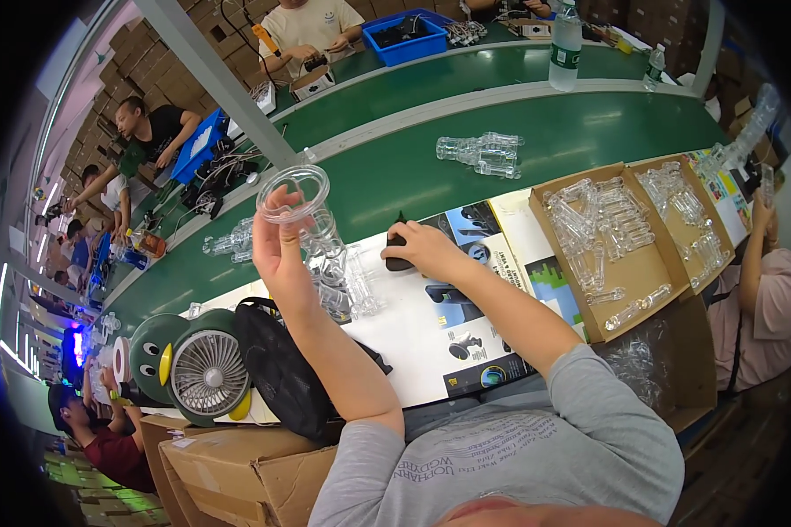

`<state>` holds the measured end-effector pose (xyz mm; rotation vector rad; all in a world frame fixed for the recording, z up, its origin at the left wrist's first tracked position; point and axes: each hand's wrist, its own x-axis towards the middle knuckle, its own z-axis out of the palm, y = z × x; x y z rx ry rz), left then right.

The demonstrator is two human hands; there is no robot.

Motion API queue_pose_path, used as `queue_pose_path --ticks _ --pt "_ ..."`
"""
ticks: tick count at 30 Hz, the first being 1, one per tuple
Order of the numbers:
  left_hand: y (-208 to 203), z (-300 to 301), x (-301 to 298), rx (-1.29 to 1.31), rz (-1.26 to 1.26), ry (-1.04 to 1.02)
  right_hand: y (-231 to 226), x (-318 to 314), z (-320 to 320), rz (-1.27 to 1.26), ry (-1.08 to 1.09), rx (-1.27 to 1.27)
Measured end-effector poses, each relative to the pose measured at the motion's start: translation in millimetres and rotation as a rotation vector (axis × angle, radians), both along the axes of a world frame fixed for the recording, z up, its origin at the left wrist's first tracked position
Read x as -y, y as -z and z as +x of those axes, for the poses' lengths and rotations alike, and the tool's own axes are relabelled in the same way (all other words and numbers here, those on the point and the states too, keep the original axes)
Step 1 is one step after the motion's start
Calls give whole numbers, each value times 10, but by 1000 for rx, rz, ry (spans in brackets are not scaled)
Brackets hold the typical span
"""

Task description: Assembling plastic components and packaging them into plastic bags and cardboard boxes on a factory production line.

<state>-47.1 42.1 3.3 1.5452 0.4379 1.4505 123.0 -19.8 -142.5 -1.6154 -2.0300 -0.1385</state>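
Note:
My left hand (279, 241) is raised over the bench, its fingers closed round a clear plastic part with a round ring (312, 211) at its top. Below and behind that ring are more clear plastic pieces (343, 279); I cannot tell which of them belong to the held part. My right hand (426, 249) is closed over a small black object (399, 252) with a pointed dark tip, low over the printed cardboard sheet (404, 347). The kind of this black object is mostly hidden by the fingers.
Cardboard trays of clear plastic parts (602, 237) stand at the right. Another clear assembly (481, 154) lies on the green bench (378, 171). Near my left arm are a green penguin-shaped fan (209, 373) and a black bag (286, 373). A metal post (215, 79) rises at the far left.

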Motion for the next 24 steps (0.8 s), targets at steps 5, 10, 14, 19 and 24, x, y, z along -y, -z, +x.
queue_pose_path --ticks 5,10,14,19,24 --pt "46 3 -78 -19 8 -7 -99 47 -23 -171 38 -29" --pt "217 304 -65 -194 22 51 -770 216 172 -154 -100 -842" --pt "353 616 38 -290 112 78 -724 122 99 68 -450 -1168" --pt "290 649 200 -531 122 6 -530 -15 407 313 31 -1583" --pt "283 604 108 -420 40 91 -104 68 1192 645 474 -1553"
